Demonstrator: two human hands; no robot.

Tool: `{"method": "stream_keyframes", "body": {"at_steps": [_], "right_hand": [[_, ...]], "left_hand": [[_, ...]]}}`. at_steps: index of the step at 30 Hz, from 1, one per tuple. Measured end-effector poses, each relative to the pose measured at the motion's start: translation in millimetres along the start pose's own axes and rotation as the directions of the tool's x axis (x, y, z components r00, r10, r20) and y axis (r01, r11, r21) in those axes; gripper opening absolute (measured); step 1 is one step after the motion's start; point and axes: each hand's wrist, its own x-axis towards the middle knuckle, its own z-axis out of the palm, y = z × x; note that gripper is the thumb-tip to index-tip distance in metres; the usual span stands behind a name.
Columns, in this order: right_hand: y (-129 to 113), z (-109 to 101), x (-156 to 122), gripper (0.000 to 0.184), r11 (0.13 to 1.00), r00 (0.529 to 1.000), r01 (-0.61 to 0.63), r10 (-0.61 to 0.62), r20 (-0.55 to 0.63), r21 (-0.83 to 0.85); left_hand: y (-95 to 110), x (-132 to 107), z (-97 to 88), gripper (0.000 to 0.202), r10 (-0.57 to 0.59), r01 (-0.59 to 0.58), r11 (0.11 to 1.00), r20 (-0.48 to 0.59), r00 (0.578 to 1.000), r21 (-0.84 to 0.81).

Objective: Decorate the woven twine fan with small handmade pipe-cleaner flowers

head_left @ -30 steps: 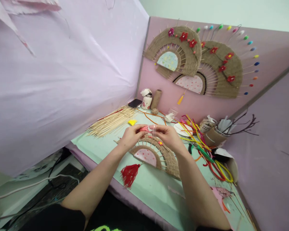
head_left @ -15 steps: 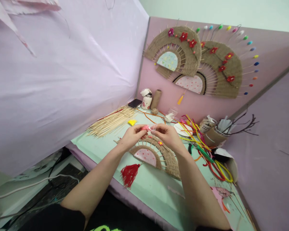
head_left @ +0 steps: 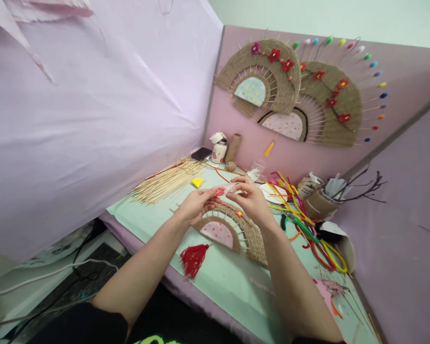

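Above the far edge of a twine-woven fan (head_left: 252, 234), both hands hold a small clear plastic bag with a pink-red lump, perhaps clay (head_left: 219, 191), inside. My left hand (head_left: 197, 205) pinches the pink end between thumb and fingers. At the bag's clear end, the thumb and fingers of my right hand (head_left: 249, 196) are closed on the plastic. The fan lies flat, with a pink dotted half-round centre (head_left: 218, 231) and a small red flower with a yellow middle (head_left: 239, 213). A red tassel (head_left: 193, 261) hangs off its near side. My forearms and hands hide parts of the fan.
Thin bamboo sticks (head_left: 165, 184) lie at the left, near a yellow packet (head_left: 198, 182) and a phone (head_left: 201, 153). Coloured pipe cleaners (head_left: 294, 196), green-handled pliers (head_left: 306, 230) and a holder with twigs (head_left: 320, 203) crowd the right. Finished fans (head_left: 279, 91) hang on the back panel.
My right hand has risen slightly and its fingers have shifted on the clear plastic. My left fingers have loosened and spread a little below the bag, and more of the bag shows between the hands.
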Motion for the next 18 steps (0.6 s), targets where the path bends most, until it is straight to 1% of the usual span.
{"method": "stream_keyframes", "body": {"at_steps": [2,4,5,7,10,12,15,18], "right_hand": [[-0.2,-1.9,-0.6,0.022,0.993,0.997,-0.048,0.042,0.063,0.106],[-2.9,-3.0,-1.4,0.020,0.984,0.993,-0.081,0.066,0.095,0.160],[-5.0,-2.7,-1.8,0.020,0.983,0.994,-0.087,0.074,0.086,0.161],[-9.5,-0.6,-2.5,0.021,0.987,0.996,-0.086,0.083,0.029,0.134],[-13.2,4.7,-3.2,0.022,0.992,0.996,-0.067,0.073,-0.053,0.107],[-12.0,7.6,-3.2,0.024,0.986,0.996,-0.073,0.081,-0.043,0.150],[-7.1,8.7,-2.2,0.024,0.966,0.994,-0.105,0.104,0.015,0.237],[-3.4,7.5,-0.5,0.018,0.967,0.992,-0.099,0.113,-0.047,0.235]], "left_hand": [[-0.8,0.6,2.4,0.025,0.007,-0.007,1.000,-0.022,1.000,-0.030],[-1.5,0.8,5.3,0.027,0.046,-0.047,0.998,-0.040,0.998,-0.039],[-1.9,0.7,6.7,0.027,0.071,-0.073,0.997,-0.047,0.996,-0.035],[-2.7,0.3,9.3,0.031,0.115,-0.116,0.993,-0.056,0.992,-0.015],[-5.1,0.0,11.9,0.038,0.151,-0.150,0.988,-0.070,0.986,0.019],[-7.5,0.9,12.2,0.042,0.165,-0.162,0.986,-0.090,0.982,0.035],[-11.4,3.5,10.7,0.046,0.183,-0.177,0.983,-0.105,0.978,0.056],[-14.1,5.8,8.6,0.048,0.204,-0.195,0.977,-0.117,0.972,0.088]]}}
